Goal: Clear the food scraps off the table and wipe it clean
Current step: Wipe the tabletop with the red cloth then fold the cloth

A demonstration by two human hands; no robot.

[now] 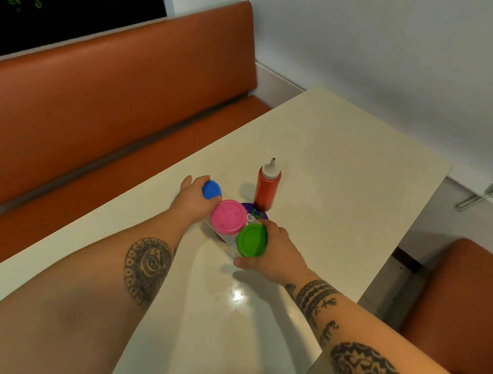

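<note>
A cream table (340, 151) fills the middle of the view. On it stand clear jars with a blue lid (211, 189), a pink lid (228, 217) and a green lid (252, 240), packed side by side. My left hand (192, 200) curls round the blue-lidded jar from the left. My right hand (276, 256) grips the green-lidded jar from the right. A purple lid (256, 212) shows behind the pink one. A red squeeze bottle (267, 192) with a white nozzle stands upright just beyond the jars. I see no scraps on the tabletop.
An orange bench (116, 90) runs along the table's far left side. Another orange seat (457, 303) sits at the lower right. A grey wall (387, 46) borders the table's far edge. A metal object (482, 194) lies on the floor at right.
</note>
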